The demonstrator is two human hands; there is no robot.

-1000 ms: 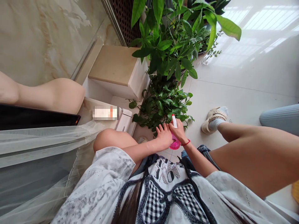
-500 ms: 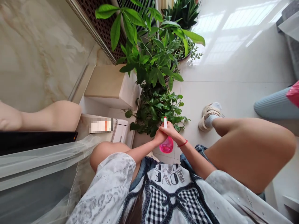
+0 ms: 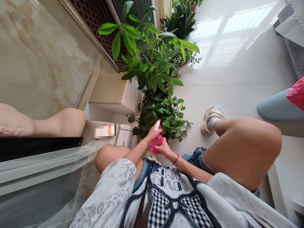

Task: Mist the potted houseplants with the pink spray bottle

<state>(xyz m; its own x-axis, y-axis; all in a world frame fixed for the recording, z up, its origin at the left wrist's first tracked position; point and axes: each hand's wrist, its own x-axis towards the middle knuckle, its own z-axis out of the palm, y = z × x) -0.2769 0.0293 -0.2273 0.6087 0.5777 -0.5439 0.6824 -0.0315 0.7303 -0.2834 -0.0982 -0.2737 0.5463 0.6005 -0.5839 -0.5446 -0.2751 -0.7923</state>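
Observation:
A pink see-through spray bottle (image 3: pixel 155 144) with a white and red spray head is held between my hands, tilted slightly to the right at its top. Around its neck, just under the spray head, my left hand (image 3: pixel 152 132) is closed. The fingers of my right hand (image 3: pixel 164 147), which has a red string on the wrist, are pressed to the lower right side of the bottle's body. Just beyond the nozzle grows a leafy trailing plant (image 3: pixel 163 109), and behind it stands a taller plant with long-fingered leaves (image 3: pixel 152 63).
To the left are a beige and white cabinet (image 3: pixel 108 90) and a sheer curtain (image 3: pixel 47 167). More potted plants (image 3: pixel 179 20) line the back. A light blue bin (image 3: pixel 273 106) with a pink bag stands right, beyond my shoe (image 3: pixel 210 118) on the tiled floor (image 3: pixel 228 95).
The bottle has shifted left and tilted. My right hand has moved from the bottle's neck down to its body, while my left hand now grips the neck alone.

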